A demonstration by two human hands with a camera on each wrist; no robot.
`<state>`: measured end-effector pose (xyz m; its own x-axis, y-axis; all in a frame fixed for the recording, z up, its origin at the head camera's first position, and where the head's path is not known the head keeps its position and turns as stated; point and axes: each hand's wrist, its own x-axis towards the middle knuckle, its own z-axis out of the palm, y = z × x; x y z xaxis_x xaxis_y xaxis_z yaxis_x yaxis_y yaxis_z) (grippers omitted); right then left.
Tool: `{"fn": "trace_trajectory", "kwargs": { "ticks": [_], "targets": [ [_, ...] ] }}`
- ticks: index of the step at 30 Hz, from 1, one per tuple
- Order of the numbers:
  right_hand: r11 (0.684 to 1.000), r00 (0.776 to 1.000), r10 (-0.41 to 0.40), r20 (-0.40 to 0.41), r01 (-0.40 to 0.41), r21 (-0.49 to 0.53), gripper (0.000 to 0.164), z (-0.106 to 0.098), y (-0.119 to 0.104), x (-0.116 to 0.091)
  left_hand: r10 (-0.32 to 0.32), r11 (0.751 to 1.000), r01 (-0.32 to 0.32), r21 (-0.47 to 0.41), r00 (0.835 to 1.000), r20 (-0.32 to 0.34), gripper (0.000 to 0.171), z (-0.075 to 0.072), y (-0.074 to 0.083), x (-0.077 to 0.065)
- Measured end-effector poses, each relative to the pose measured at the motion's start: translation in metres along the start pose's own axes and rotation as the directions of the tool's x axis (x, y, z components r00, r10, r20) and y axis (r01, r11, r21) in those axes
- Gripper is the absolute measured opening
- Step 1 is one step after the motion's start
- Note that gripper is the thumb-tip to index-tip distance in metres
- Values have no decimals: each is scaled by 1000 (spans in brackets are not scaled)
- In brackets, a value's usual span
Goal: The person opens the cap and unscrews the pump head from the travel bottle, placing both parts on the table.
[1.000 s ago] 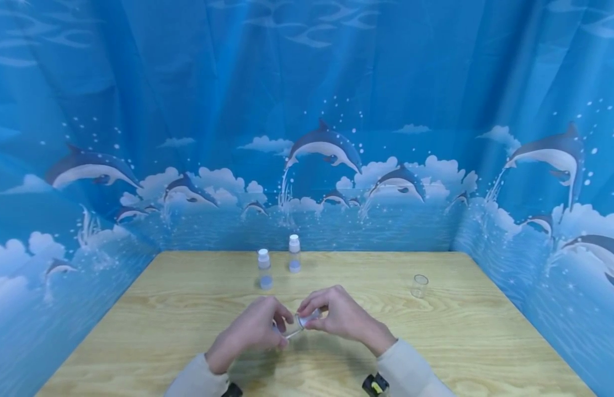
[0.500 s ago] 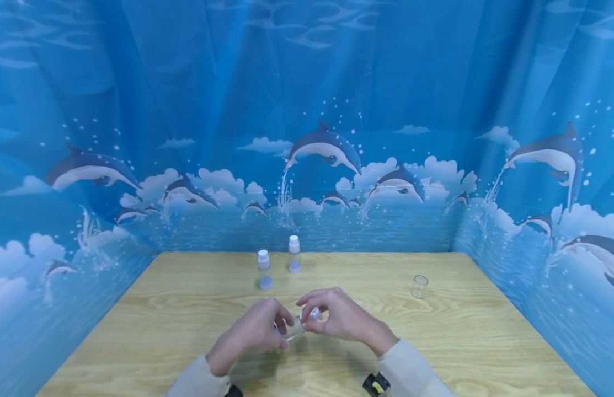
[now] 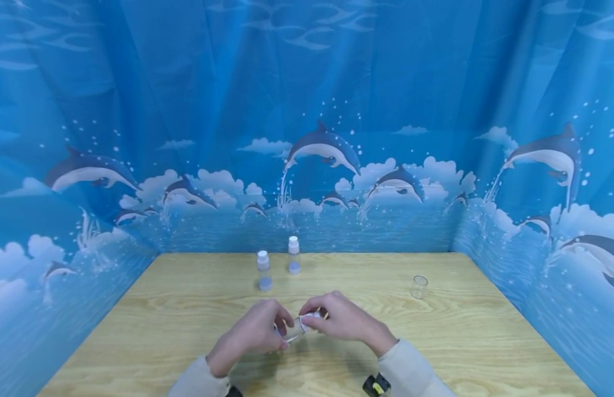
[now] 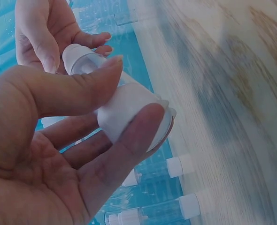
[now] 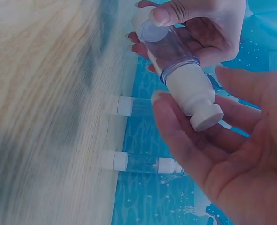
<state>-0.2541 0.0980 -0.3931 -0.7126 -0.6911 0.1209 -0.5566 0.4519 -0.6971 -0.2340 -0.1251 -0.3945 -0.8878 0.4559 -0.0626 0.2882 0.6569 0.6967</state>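
Observation:
A clear pump bottle (image 5: 171, 49) with a white pump head (image 5: 190, 89) lies tilted between my two hands over the near middle of the table. My left hand (image 3: 257, 328) grips its white base (image 4: 124, 110), thumb on one side and fingers on the other. Around the pump head, my right hand (image 3: 343, 320) holds its fingers loosely spread. In the right wrist view its thumb stands apart from the white collar, and the index fingertip is right beside the collar's edge. A clear open-topped cylinder (image 3: 419, 287) stands to the right of both hands.
Two similar clear bottles with white tops stand upright beyond my hands, a nearer one (image 3: 264, 271) and a farther one (image 3: 294, 255). Behind the wooden table (image 3: 485, 342) hangs a blue dolphin-print curtain (image 3: 307, 82), which also runs along both sides.
My right fingers have shifted around the pump head and loosened, leaving more of its white collar showing. My left hand keeps its grip on the base, nearly still.

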Motion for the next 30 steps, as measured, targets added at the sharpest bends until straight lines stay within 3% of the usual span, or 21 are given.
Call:
{"fn": "trace_trajectory", "kwargs": {
  "ticks": [8,21,30],
  "targets": [
    [999,1000,19,-16,-18,37,21,1,-2,-1,4,1000,-3,2,1000,-11,40,1,0,-1],
    [1000,999,10,-39,-10,-2,19,1,-1,0,-6,1000,6,-3,1000,-23,42,4,-1,-2],
    [1000,999,1,-45,-1,-12,19,0,-1,0,25,1000,-24,19,999,-40,41,4,-2,-1]
  ]
}}
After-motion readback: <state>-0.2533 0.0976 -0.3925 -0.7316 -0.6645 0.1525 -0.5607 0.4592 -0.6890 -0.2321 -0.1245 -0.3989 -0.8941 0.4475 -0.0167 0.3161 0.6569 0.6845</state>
